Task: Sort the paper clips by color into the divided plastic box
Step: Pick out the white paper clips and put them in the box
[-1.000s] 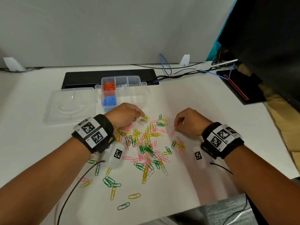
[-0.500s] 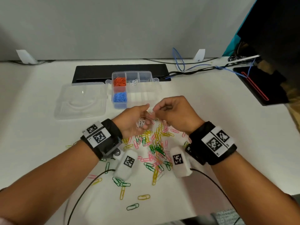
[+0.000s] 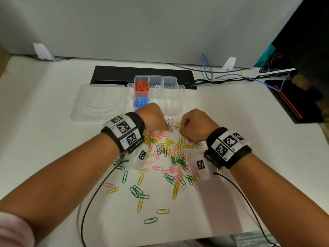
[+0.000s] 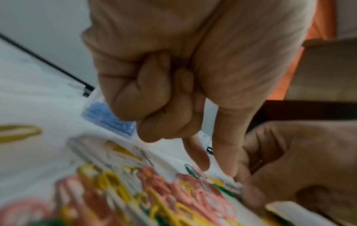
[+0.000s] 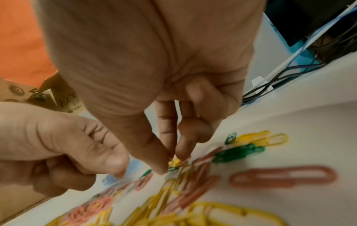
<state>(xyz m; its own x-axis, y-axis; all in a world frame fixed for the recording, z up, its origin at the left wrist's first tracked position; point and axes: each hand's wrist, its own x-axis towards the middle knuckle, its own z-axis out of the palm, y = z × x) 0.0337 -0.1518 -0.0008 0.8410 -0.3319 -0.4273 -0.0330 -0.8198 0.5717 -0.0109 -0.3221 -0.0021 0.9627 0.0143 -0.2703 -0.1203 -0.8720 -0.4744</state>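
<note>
A loose pile of pink, yellow, green and white paper clips (image 3: 170,157) lies on the white table. Behind it stands the clear divided box (image 3: 179,97), holding orange clips (image 3: 141,85), blue clips (image 3: 141,102) and a few white clips (image 3: 157,88). My left hand (image 3: 169,128) is down at the pile's far edge. Its index finger and thumb (image 4: 214,168) reach onto the clips, while the other three fingers curl tight into the palm and hide what is inside. My right hand (image 3: 180,130) is beside it, its thumb and two fingers (image 5: 172,162) pinching a clip whose colour is blurred.
The box's clear lid (image 3: 99,102) lies open to its left. A black bar (image 3: 142,73) and cables (image 3: 222,77) run along the back, with a black device (image 3: 292,100) at the right. Stray clips (image 3: 151,220) and thin wrist cables (image 3: 92,202) lie near the front edge.
Half a second ago both hands were raised, the right fingers meeting the left palm, which held white clips. Both have since dropped back onto the far edge of the pile.
</note>
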